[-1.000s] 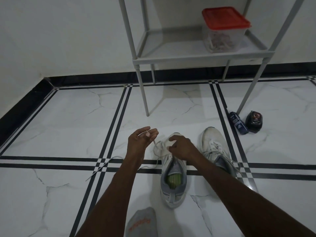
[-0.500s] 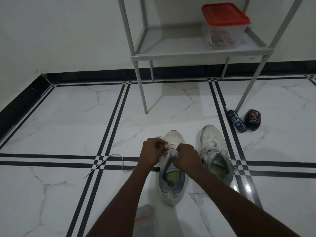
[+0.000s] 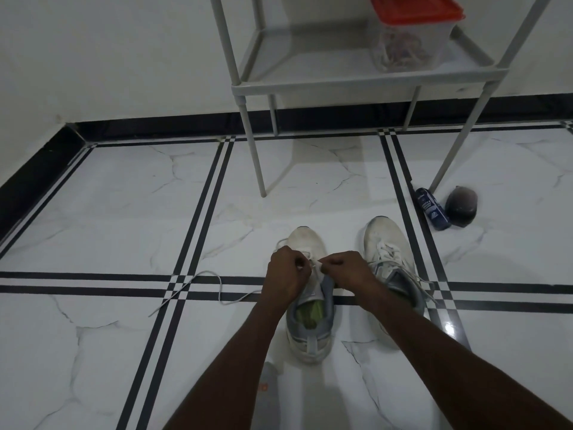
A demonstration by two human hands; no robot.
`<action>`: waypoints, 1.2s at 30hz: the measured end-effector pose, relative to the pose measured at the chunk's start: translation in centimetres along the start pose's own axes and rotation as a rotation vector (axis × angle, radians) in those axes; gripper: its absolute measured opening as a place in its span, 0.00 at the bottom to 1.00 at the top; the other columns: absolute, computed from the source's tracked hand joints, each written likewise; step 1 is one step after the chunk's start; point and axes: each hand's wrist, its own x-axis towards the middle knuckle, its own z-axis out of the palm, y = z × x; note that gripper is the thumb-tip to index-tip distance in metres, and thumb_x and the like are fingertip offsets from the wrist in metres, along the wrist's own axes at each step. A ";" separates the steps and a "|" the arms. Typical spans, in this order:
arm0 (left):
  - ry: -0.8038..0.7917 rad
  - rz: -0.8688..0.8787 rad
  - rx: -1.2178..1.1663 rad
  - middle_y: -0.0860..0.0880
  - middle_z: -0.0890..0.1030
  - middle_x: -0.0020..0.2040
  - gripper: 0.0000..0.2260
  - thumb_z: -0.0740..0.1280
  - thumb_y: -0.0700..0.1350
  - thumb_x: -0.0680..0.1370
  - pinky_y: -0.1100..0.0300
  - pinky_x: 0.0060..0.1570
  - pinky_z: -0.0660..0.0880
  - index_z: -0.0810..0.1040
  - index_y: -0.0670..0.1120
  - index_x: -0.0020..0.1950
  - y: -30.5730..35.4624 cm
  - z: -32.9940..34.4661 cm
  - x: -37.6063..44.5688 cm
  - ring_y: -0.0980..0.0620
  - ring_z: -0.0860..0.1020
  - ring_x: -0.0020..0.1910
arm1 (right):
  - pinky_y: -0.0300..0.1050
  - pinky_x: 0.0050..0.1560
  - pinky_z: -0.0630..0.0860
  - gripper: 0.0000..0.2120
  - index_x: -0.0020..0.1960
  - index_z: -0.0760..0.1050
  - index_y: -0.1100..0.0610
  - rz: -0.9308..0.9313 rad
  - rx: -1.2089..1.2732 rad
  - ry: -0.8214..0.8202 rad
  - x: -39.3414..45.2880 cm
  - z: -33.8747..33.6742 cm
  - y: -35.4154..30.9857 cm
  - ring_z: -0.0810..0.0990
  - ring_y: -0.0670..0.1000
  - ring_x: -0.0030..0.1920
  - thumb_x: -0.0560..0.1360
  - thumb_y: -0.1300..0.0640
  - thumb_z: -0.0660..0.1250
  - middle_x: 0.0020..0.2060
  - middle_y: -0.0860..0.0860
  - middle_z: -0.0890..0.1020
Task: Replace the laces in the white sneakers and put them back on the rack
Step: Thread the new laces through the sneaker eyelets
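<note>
Two white sneakers stand side by side on the tiled floor, toes pointing away from me. Over the eyelets of the left sneaker [image 3: 305, 240] my left hand [image 3: 286, 274] and my right hand [image 3: 345, 270] meet, each pinching the white lace [image 3: 217, 282]. The lace's loose end trails left across the black floor stripes. The right sneaker [image 3: 387, 243] is laced and untouched. The grey metal rack [image 3: 341, 83] stands behind the shoes, its low shelf above the floor.
A clear box with a red lid [image 3: 409, 35] sits on the rack shelf. A blue bottle [image 3: 432, 209] and a dark round object [image 3: 462, 206] lie by the rack's right leg. A grey sock [image 3: 266, 377] lies below my left forearm. Walls close off the back and left.
My left hand came down from a raised pull on the lace and closed in beside my right hand over the left sneaker's eyelets. The camera view shifted slightly downward.
</note>
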 end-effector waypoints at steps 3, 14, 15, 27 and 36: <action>0.011 -0.008 0.004 0.46 0.84 0.40 0.06 0.71 0.41 0.74 0.56 0.44 0.76 0.86 0.42 0.41 -0.2 0.2 0.1 0.52 0.80 0.40 | 0.41 0.37 0.78 0.08 0.42 0.84 0.52 0.039 0.102 -0.039 0.1 -0.1 0.0 0.83 0.51 0.43 0.74 0.63 0.71 0.39 0.52 0.85; 0.028 -0.053 0.059 0.48 0.79 0.46 0.06 0.69 0.45 0.77 0.63 0.43 0.67 0.84 0.44 0.45 -0.5 0.8 0.1 0.55 0.74 0.43 | 0.41 0.38 0.78 0.07 0.51 0.85 0.59 0.071 0.161 -0.091 0.6 -0.1 0.1 0.83 0.51 0.45 0.74 0.62 0.73 0.45 0.55 0.86; 0.028 -0.060 0.062 0.48 0.79 0.47 0.06 0.69 0.46 0.77 0.63 0.44 0.66 0.84 0.45 0.45 -0.5 0.8 0.1 0.55 0.73 0.43 | 0.41 0.38 0.78 0.07 0.51 0.85 0.60 0.076 0.165 -0.092 0.7 -0.1 0.1 0.83 0.51 0.45 0.73 0.62 0.73 0.45 0.56 0.86; 0.099 -0.160 0.016 0.45 0.78 0.49 0.08 0.66 0.46 0.80 0.62 0.42 0.63 0.80 0.42 0.48 0.0 1.9 -0.5 0.53 0.73 0.45 | 0.36 0.33 0.77 0.07 0.52 0.83 0.63 0.120 0.237 -0.131 0.5 -0.3 -0.3 0.81 0.49 0.40 0.75 0.66 0.70 0.41 0.54 0.84; 0.125 -0.126 -0.041 0.47 0.78 0.51 0.08 0.68 0.47 0.80 0.65 0.43 0.63 0.80 0.43 0.53 -0.5 2.1 -1.0 0.55 0.74 0.46 | 0.43 0.42 0.81 0.05 0.49 0.84 0.61 0.101 0.198 -0.120 0.6 0.0 -0.2 0.82 0.51 0.44 0.74 0.64 0.72 0.41 0.55 0.85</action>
